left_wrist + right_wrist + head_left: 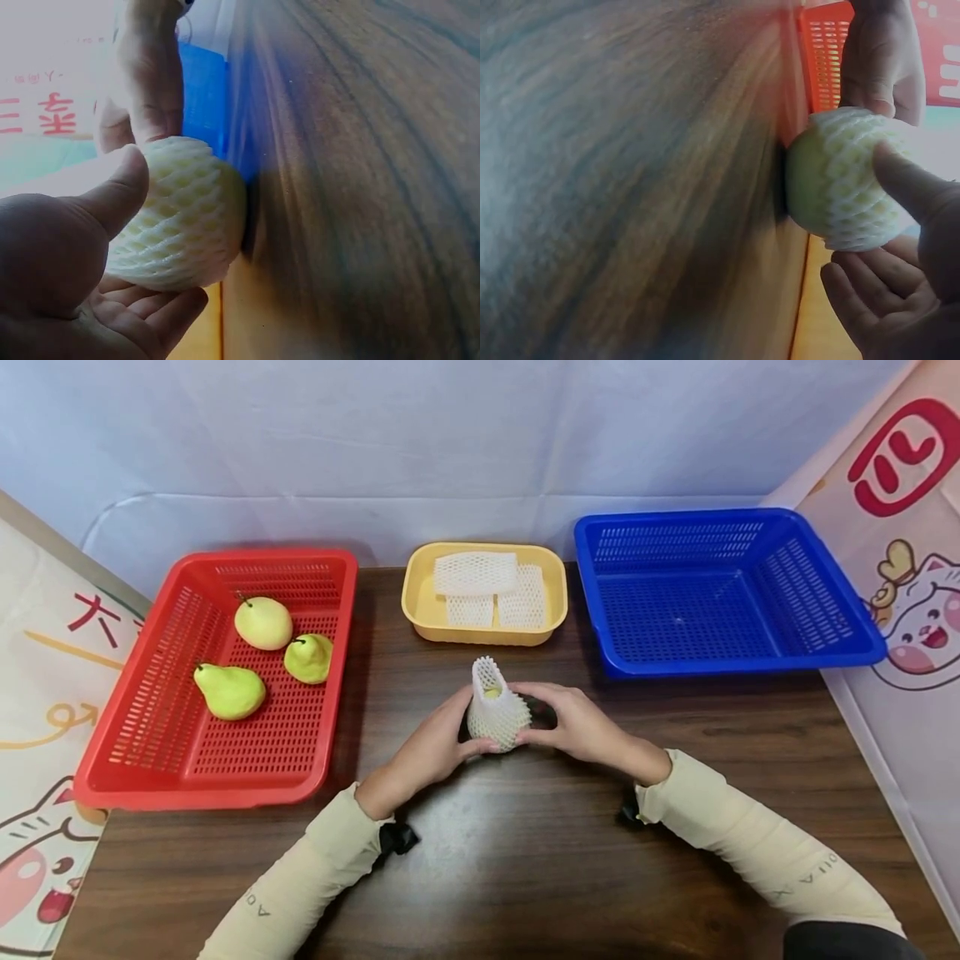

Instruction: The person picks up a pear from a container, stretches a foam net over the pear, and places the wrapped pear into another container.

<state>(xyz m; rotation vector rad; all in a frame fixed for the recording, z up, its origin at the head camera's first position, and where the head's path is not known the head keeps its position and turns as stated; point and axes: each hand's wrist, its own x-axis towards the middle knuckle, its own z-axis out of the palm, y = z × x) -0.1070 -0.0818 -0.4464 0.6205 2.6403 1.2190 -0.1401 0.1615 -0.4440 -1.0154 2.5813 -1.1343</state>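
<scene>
A pear (pixel 802 180) stands on the table inside a white foam net sleeve (pixel 498 720). The sleeve's narrow open end points up, and a bit of yellow-green fruit shows through its opening. Below the sleeve's lower edge, the rounded base of the pear is bare in both wrist views. My left hand (pixel 433 737) holds the sleeved pear from the left, thumb on the near side and fingers behind. From the right, my right hand (pixel 581 724) grips it the same way, its thumb pressing the netting.
Three pears lie in a red basket (pixel 217 795) at the left. Behind the hands, a yellow tray (pixel 480 633) holds several flat foam net sleeves (pixel 476 574). A blue basket (pixel 678 618) stands at the back right. Dark wood table (pixel 510 868) lies between the forearms.
</scene>
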